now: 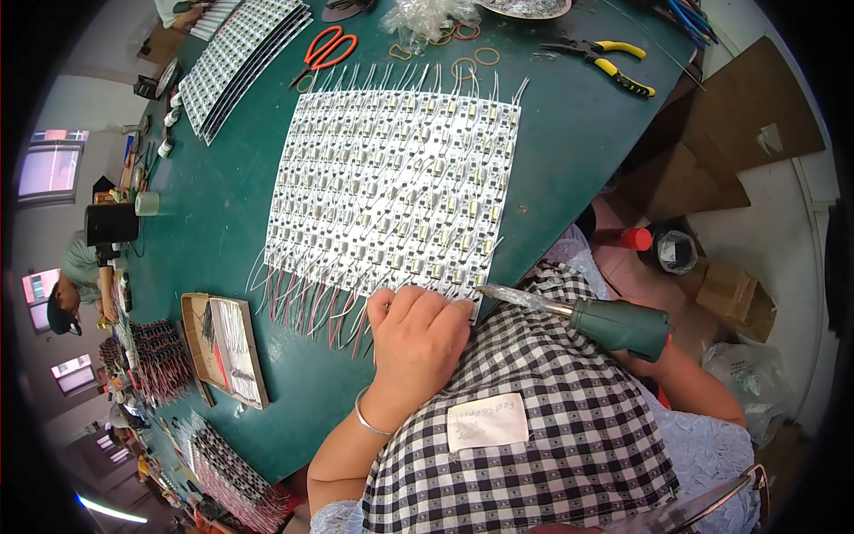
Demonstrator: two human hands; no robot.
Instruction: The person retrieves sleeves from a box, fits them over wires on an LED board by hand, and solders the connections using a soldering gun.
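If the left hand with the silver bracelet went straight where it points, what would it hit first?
The left hand would probably meet the white, rectangular sheet of small circuit boards first. Its fingers overlap the sheet's near edge here; actual contact is hard to tell.

White board [391,191] (green-handled soldering iron [614,326])
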